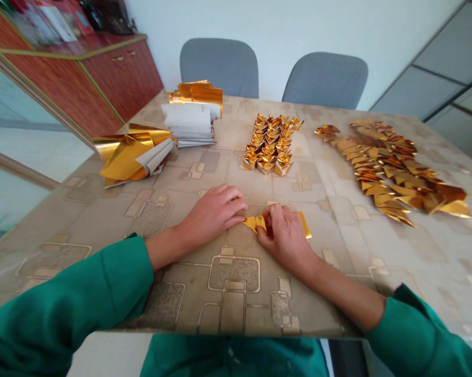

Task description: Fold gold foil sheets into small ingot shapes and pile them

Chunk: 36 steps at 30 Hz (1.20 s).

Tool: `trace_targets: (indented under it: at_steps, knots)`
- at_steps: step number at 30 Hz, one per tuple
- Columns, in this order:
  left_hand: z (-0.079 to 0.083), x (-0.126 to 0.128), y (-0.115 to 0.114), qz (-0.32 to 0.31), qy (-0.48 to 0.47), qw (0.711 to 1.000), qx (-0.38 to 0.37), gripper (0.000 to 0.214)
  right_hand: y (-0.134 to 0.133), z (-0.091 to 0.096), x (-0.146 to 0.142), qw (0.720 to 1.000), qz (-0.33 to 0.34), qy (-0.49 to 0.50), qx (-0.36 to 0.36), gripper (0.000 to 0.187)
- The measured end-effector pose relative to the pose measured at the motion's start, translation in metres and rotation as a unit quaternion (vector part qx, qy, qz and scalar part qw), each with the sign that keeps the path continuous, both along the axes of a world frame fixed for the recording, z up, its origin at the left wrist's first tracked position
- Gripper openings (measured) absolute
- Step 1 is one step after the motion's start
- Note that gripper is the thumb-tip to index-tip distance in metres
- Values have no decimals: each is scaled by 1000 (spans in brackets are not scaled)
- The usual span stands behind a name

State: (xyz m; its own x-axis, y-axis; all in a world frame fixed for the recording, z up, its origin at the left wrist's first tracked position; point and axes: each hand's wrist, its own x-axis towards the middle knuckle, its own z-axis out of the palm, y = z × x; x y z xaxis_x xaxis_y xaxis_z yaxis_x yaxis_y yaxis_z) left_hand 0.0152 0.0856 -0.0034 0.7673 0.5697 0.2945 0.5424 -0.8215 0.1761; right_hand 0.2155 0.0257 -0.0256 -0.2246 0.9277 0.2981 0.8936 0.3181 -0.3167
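Observation:
Between my two hands, at the near middle of the table, lies a small folded piece of gold foil paper [254, 223]. My left hand [216, 212] is closed at its pointed left tip, thumb and fingertips together there. My right hand [286, 230] grips the middle of the paper between thumb and curled fingers. A flat end of the paper sticks out past the right side of that hand. The part under my right fingers is hidden.
Rows of folded gold foil ingots [269, 144] stand beyond my hands. Flat folded foil pieces [393, 167] spread at the right. A stack of foil sheets [190, 123] and a loose foil pile [131, 157] lie left. Two grey chairs [219, 65] stand behind the table [173, 173].

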Motion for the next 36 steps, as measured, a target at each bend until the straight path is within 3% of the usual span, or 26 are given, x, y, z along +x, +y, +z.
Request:
trace_targets:
  at_steps: [3,4,8,16,22,26,36]
  knots:
    - [1,5,-17,-105,24,991,79,23,0,-1,0,1000,0,-8,10,9]
    - [0,5,-21,-115,35,989,85,25,0,-1,-1,1000,0,-11,11,9]
    - [-4,-3,-29,-116,83,987,79,31,-1,0,-1,1000,-1,-19,8,10]
    - [-1,-24,-22,-69,146,983,88,35,-1,0,1,1000,13,-24,10,18]
    - [-1,-24,-31,10,123,986,109,37,-1,3,0,999,8,-49,10,13]
    - [-1,-10,-45,-73,117,985,101,35,-1,5,0,999,6,-50,7,12]
    - [-5,-5,-45,-70,126,989,42,38,-9,11,7,997,38,-60,-11,16]
